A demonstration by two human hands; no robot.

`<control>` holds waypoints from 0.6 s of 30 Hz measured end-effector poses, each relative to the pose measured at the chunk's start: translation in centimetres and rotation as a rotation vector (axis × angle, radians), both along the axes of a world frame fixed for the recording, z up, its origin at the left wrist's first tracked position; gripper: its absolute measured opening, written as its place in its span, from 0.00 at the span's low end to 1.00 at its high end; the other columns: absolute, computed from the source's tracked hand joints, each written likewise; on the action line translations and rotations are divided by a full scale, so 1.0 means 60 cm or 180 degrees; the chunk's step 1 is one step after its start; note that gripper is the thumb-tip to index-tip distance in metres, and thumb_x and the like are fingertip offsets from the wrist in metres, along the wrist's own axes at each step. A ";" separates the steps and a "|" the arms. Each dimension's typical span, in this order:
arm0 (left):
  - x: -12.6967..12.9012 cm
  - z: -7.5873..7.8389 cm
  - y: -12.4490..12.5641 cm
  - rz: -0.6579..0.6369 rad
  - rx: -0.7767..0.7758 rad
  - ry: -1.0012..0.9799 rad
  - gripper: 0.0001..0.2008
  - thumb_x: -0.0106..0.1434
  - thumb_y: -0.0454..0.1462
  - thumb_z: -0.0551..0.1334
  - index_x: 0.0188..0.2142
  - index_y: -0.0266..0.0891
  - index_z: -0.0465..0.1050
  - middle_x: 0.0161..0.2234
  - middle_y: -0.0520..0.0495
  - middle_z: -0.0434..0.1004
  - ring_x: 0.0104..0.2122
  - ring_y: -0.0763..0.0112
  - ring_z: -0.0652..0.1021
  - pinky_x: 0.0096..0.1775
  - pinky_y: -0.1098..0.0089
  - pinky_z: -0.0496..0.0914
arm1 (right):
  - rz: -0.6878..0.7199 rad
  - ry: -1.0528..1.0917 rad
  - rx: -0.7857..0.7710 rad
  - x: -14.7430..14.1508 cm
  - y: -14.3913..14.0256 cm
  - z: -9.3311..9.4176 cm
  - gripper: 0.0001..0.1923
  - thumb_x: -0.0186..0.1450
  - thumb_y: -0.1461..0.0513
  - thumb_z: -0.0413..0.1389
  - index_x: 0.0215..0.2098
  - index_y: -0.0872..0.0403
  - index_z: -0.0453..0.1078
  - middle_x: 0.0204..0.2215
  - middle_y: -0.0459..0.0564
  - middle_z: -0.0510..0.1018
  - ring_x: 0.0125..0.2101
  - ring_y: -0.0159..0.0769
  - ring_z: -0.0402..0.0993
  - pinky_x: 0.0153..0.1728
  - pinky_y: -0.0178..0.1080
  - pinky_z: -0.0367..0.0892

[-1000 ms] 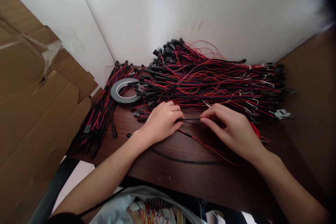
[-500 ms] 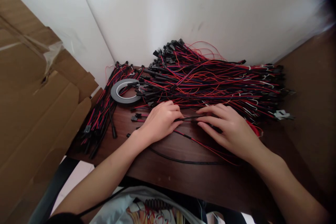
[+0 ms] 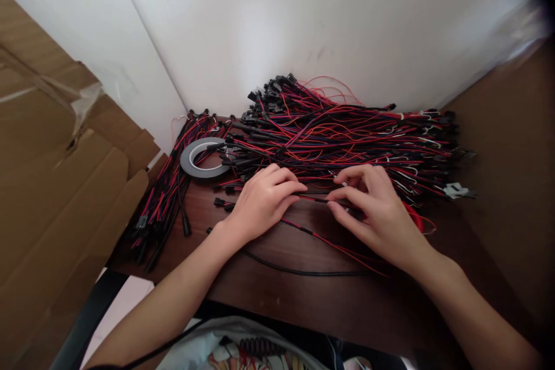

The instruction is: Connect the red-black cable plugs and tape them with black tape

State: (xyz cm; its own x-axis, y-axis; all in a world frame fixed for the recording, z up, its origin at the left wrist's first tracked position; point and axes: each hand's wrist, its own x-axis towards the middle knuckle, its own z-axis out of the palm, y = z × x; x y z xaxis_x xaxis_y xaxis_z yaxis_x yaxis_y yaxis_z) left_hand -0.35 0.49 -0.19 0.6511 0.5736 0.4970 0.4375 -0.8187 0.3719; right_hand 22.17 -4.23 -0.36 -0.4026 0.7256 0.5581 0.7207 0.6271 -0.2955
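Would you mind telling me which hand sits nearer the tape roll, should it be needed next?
Left. The left hand lies closest to the tape roll at the table's left; the right hand is farther away, pinching the same wire.

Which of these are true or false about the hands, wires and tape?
1. Both hands, left hand and right hand, pinch one thin wire between them. True.
2. The tape roll sits right of the wire pile. False: it lies left of it.
3. The table is dark brown wood. True.
4. The right hand holds scissors. False: only the wire.
5. Cardboard stands at the left. True.
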 end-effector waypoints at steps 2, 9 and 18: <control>0.000 0.001 0.002 -0.0037 -0.0030 -0.0134 0.07 0.66 0.34 0.61 0.40 0.36 0.77 0.38 0.44 0.78 0.39 0.66 0.73 0.43 0.63 0.70 | 0.0010 -0.0021 0.0014 0.000 0.000 0.000 0.02 0.67 0.66 0.55 0.36 0.55 0.70 0.41 0.55 0.68 0.39 0.41 0.63 0.39 0.46 0.64; -0.007 -0.003 0.007 0.0016 -0.0095 -0.0066 0.12 0.67 0.27 0.54 0.40 0.36 0.77 0.35 0.44 0.77 0.37 0.67 0.73 0.39 0.66 0.70 | 0.0052 0.0274 -0.0179 0.005 0.001 -0.001 0.04 0.68 0.68 0.51 0.38 0.55 0.66 0.38 0.52 0.68 0.38 0.37 0.68 0.39 0.41 0.66; -0.009 0.007 0.003 0.0014 -0.0410 -0.0090 0.15 0.64 0.24 0.52 0.37 0.36 0.76 0.36 0.44 0.77 0.38 0.66 0.73 0.41 0.65 0.69 | -0.0445 0.0799 0.0557 0.009 0.004 0.008 0.05 0.67 0.70 0.52 0.37 0.54 0.66 0.31 0.48 0.71 0.32 0.35 0.70 0.34 0.38 0.66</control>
